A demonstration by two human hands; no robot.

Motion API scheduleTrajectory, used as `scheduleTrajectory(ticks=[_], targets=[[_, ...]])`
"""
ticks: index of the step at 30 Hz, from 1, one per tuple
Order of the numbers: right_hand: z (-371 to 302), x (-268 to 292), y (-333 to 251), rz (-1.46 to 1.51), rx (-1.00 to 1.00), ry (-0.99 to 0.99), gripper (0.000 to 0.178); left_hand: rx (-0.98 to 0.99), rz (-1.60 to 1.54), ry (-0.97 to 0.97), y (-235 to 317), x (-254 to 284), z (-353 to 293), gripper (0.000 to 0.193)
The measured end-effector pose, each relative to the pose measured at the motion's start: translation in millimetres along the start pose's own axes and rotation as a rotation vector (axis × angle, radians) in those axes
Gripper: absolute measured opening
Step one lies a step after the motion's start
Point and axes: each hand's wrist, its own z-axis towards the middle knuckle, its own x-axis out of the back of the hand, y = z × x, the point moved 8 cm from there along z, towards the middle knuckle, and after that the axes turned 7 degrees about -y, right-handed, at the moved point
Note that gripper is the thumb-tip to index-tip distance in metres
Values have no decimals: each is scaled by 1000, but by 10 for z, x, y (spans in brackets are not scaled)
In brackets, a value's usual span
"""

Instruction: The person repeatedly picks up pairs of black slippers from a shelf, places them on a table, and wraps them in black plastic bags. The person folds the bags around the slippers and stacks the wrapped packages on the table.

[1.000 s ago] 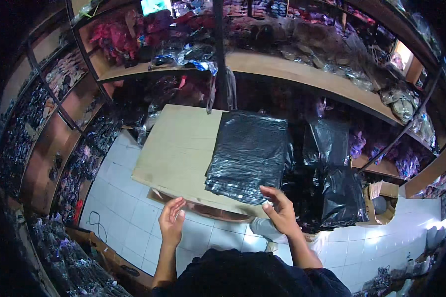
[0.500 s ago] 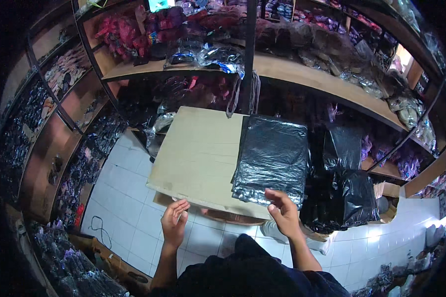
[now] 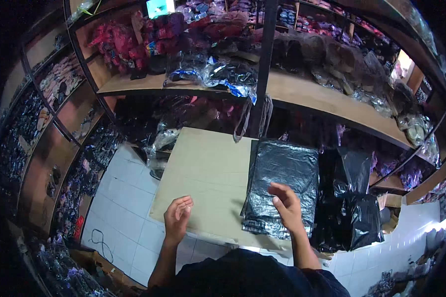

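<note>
A flat stack of black plastic bags (image 3: 282, 166) lies on the right part of a beige tabletop (image 3: 203, 173). My right hand (image 3: 287, 207) is over the near part of this stack, its fingers curved and its thumb apart, with nothing in it. Whether it touches the plastic I cannot tell. Over the near left edge of the tabletop is my left hand (image 3: 177, 218), empty, its fingers loosely bent and the thumb held away from them.
More black plastic bundles (image 3: 352, 213) stand right of the table. Behind it rises a shelf (image 3: 322, 94) full of wrapped goods, including red bundles (image 3: 116, 42). Other racks (image 3: 49, 123) line the left. White floor tiles (image 3: 119, 193) show beside the table, with a thin dark cord (image 3: 101, 245).
The table and shelves sit lower in the view and the table looks nearer. My hands, both still empty, are now over the table, the right one farther over the black stack.
</note>
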Motion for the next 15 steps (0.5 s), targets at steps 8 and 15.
scheduleTrajectory(ticks=[8, 15], targets=[[689, 70, 142, 60, 25, 52, 32, -56, 5, 6, -37, 36, 668, 34], [1187, 32, 238, 132, -170, 144, 30, 27, 34, -43, -149, 347, 1282, 35]])
